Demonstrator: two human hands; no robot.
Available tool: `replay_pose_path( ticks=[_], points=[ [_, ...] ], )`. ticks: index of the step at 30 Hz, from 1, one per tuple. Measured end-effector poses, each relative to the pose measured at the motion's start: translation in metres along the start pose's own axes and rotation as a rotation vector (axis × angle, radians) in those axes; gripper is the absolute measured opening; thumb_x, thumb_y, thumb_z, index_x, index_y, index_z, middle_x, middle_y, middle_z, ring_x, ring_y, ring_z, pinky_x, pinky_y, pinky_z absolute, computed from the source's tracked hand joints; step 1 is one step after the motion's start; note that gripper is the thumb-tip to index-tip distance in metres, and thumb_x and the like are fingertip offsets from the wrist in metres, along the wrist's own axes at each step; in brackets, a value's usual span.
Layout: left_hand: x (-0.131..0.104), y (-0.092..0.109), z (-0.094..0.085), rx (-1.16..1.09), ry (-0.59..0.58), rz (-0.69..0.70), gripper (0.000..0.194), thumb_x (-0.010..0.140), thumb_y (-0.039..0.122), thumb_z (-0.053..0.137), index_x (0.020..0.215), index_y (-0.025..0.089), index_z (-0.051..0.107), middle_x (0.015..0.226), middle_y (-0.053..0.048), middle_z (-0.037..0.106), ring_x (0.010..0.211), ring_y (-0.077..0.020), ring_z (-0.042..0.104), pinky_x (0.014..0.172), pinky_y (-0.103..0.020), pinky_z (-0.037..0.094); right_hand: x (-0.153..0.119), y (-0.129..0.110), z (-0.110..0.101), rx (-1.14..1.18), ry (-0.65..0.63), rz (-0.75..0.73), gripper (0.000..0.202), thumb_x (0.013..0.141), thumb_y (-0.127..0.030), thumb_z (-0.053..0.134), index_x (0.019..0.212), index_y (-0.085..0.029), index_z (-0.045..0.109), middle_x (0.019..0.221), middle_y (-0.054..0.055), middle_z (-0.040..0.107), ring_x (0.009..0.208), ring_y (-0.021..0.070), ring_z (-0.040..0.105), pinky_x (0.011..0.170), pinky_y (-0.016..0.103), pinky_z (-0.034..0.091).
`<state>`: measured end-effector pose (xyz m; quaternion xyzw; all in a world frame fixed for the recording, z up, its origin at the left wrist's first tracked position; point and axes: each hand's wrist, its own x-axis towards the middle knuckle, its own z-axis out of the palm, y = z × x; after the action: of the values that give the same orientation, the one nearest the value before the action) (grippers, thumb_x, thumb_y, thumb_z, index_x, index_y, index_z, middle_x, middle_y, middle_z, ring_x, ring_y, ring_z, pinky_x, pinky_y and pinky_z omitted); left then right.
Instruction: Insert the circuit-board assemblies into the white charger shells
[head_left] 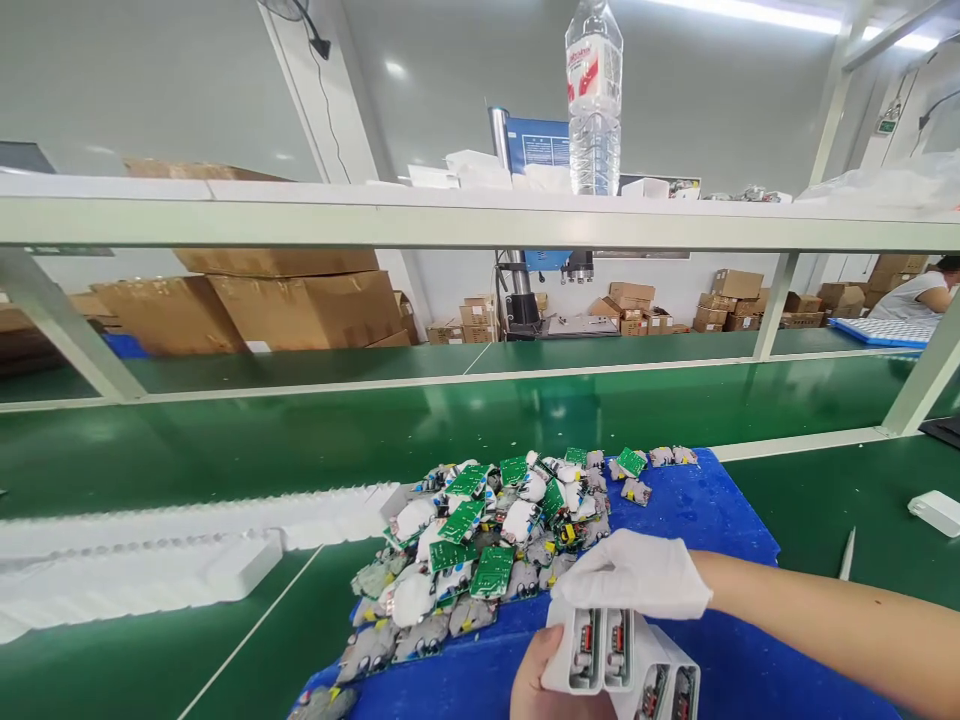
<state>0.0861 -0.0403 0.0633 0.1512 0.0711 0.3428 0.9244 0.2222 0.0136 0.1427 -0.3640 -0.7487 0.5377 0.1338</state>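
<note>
Your bare left hand (551, 675) is wrapped around the side of a cluster of white plastic rectangular housings (630, 665), seen over the near part of the shiny blue mat (690, 510); red and grey electronic parts show inside their open ends. Your right hand (634, 575), in a white fabric glove, lies across the top of these housings; you cannot tell from here whether its fingers clench them. Beyond them, over the left half of the mat, spreads a heap of green circuit boards with white and grey wrappings (491, 570). Left of the mat lie white moulded foam strips (142, 580); right of it, a thin pale pointed object (847, 553) and a small white plastic case (936, 512). Farther beyond the mat, a pale metal shelf (450, 220) bears a clear labelled bottle (595, 110), with brown cardboard boxes (300, 305) behind.
</note>
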Motion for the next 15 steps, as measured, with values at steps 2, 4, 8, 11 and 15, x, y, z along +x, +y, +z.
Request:
replay_pose_path(
  ticks=[2,4,8,11,15],
  points=[
    [0.001,0.0,0.001,0.005,-0.016,-0.015,0.039,0.069,0.047,0.058,0.093,0.019,0.072,0.087,-0.005,0.072,0.101,-0.0304,0.057,0.093,-0.038,0.03,-0.003,0.0,0.01,-0.087,0.06,-0.013,0.031,0.075,-0.041,0.06,0.088,-0.014,0.069,0.071,-0.001,0.058,0.066,0.0121,0.05,0.064,0.021,0.041],
    [0.001,0.0,0.001,0.016,-0.025,-0.019,0.04,0.068,0.047,0.058,0.094,0.02,0.072,0.088,-0.005,0.072,0.103,-0.0307,0.056,0.094,-0.038,0.029,-0.009,-0.003,0.018,-0.094,0.096,-0.035,0.035,0.076,-0.042,0.059,0.096,-0.015,0.066,0.074,0.0,0.058,0.071,0.0141,0.052,0.066,0.022,0.042],
    [0.001,-0.001,0.001,0.012,-0.033,-0.014,0.035,0.07,0.046,0.058,0.091,0.023,0.072,0.091,-0.003,0.072,0.103,-0.0287,0.056,0.096,-0.037,0.027,-0.022,-0.014,0.021,0.05,0.176,-0.119,0.033,0.087,-0.041,0.044,0.089,-0.014,0.063,0.083,0.001,0.057,0.079,0.0134,0.051,0.07,0.021,0.042],
    [0.001,-0.001,0.001,0.035,-0.051,0.002,0.038,0.07,0.049,0.057,0.095,0.024,0.071,0.087,-0.002,0.073,0.103,-0.029,0.057,0.096,-0.038,0.028,-0.023,-0.019,0.023,0.039,0.145,-0.078,0.016,0.076,-0.029,0.056,0.076,-0.014,0.06,0.068,-0.003,0.049,0.062,0.0087,0.044,0.055,0.018,0.037],
    [0.002,-0.002,0.0,0.084,-0.063,-0.006,0.043,0.069,0.052,0.057,0.099,0.025,0.07,0.091,-0.002,0.072,0.104,-0.03,0.056,0.095,-0.039,0.029,-0.016,-0.018,0.024,0.049,0.278,-0.022,0.021,0.076,-0.023,0.049,0.08,-0.013,0.067,0.077,0.001,0.06,0.075,0.0139,0.056,0.07,0.021,0.044]
  ],
)
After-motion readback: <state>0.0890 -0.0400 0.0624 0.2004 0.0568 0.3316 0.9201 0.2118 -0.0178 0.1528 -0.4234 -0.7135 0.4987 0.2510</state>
